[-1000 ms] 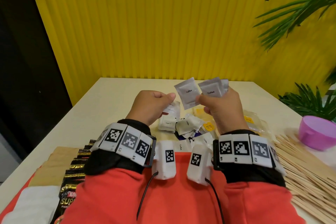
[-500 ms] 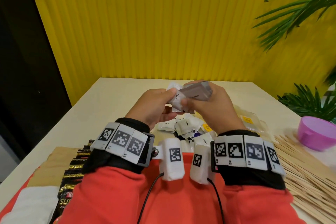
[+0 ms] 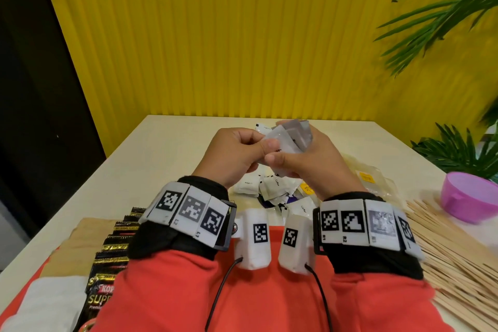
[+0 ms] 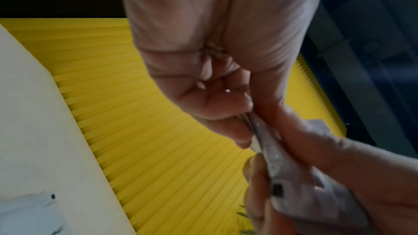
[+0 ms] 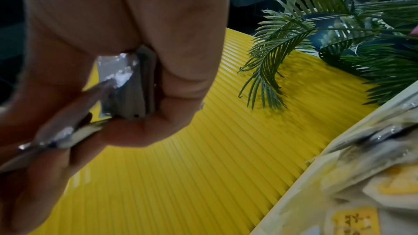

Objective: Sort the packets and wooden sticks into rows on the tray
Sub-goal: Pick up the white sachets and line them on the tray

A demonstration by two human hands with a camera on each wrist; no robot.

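A small stack of white coffee packets [image 3: 289, 140], held in the air above the middle of the tabletop [image 3: 161, 148], pinched from both sides: left hand [image 3: 237, 153] with thumb and curled fingers clamped on the near edge of the stack, right hand [image 3: 310, 162] wrapped round the far side with several packets fanned between its fingers. Seen close from the wrist views as silvery edges pressed together between the fingertips [image 4: 244, 138]. Below the hands, a loose heap of more white packets [image 3: 272, 187] on the tabletop, with yellow-labelled clear packets [image 3: 366, 179] just beside it toward the right edge. Near the left edge, a row of black and gold sachets [image 3: 113, 248] overlapping on brown paper [image 3: 80, 240]; along the right edge, a spread of wooden sticks [image 3: 458, 253] with a purple bowl [image 3: 469, 197] beyond them. Probably mid-gathering: squaring like packets into one bundle before laying them down. Next, likely, lowering the stack to the red tray [image 3: 275, 291] at the near edge, largely hidden by the sleeves, and dealing the packets out side by side, calling for a light pinch so none slip or skew.
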